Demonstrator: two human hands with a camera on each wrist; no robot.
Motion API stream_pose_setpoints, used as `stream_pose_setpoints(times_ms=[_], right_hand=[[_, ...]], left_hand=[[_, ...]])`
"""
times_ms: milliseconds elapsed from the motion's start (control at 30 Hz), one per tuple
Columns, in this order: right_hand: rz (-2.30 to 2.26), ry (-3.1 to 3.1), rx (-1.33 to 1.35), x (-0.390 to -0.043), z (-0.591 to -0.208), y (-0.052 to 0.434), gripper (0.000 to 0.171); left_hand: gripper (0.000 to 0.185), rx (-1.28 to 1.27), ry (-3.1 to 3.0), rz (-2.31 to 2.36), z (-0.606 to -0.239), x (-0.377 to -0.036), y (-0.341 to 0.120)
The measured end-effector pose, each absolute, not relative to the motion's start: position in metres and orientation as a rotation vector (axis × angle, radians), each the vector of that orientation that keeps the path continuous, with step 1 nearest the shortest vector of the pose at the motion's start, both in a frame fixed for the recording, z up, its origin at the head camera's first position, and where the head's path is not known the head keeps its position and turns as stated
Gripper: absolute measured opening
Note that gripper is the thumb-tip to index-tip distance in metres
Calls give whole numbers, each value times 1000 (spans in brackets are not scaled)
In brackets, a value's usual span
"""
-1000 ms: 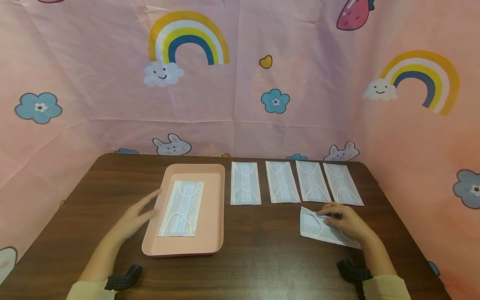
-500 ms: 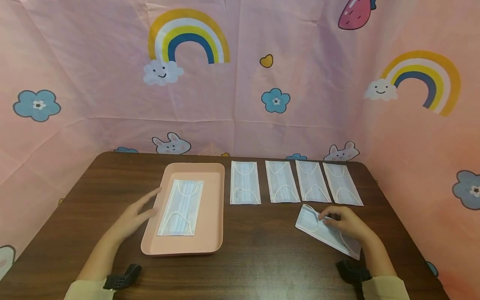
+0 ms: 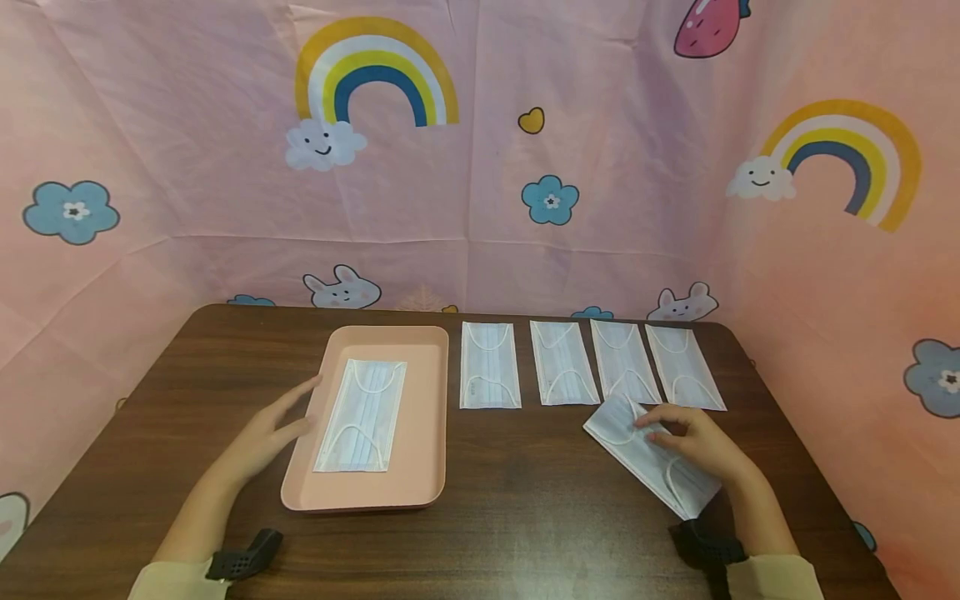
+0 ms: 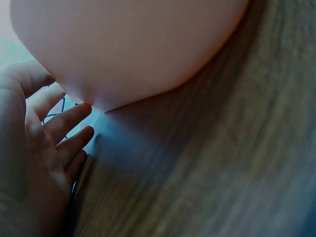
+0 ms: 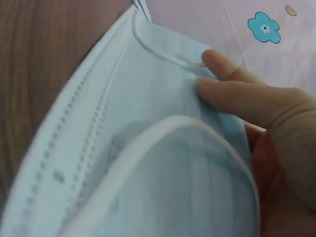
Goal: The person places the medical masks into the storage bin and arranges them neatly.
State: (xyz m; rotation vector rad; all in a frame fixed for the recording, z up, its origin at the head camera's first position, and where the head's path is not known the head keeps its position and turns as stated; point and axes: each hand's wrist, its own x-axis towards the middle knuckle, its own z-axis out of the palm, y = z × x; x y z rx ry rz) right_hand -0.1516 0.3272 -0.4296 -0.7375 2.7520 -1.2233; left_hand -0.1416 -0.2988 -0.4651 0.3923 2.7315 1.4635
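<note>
A light blue face mask (image 3: 641,454) with white ear loops slants above the right part of the table. My right hand (image 3: 697,442) pinches it near its right edge between thumb and fingers; close up in the right wrist view, the mask (image 5: 163,89) faces the camera with its loops showing. At the left, my left hand (image 3: 258,442) touches the left side of a pink tray (image 3: 423,417) with its fingers extended. In the left wrist view, fingertips meet the wall of the tray (image 4: 133,54). One mask (image 3: 363,417) lies flat inside the tray.
Right of the tray, several masks lie in a row along the back of the brown wooden table (image 3: 510,533): one mask (image 3: 490,367) nearest the tray, one mask (image 3: 686,367) at the far right. A pink patterned cloth (image 3: 480,208) hangs behind and beside the table.
The mask in my right hand has turned, its left end rising toward the back row and its right end coming nearer. My left hand stays at the tray.
</note>
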Motion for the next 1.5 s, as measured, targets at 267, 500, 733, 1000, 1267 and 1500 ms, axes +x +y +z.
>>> stream_pose_setpoints(times_ms=[267,500,733,1000,1267,1500], right_hand=[[-1399,2687,-790,-149,-422,322,25],[-1452,2745,-725,-148,-419,315,30],[-1605,2711,-672,-147,-416,300,32],[-1642,2747,-689,-138,-400,274,28],[-1723,2769,-645,-147,-420,271,34],[-1803,2724,-642,-150,-425,257,44]], left_hand=[[60,394,2726,1460,-465,-142,-299],[60,395,2740,1454,-464,-142,-299],[60,398,2731,1469,-464,-142,-298],[60,397,2726,1478,-464,-142,-298],[60,407,2718,1477,-464,-143,-298],[60,394,2710,1478,-463,-142,-298]])
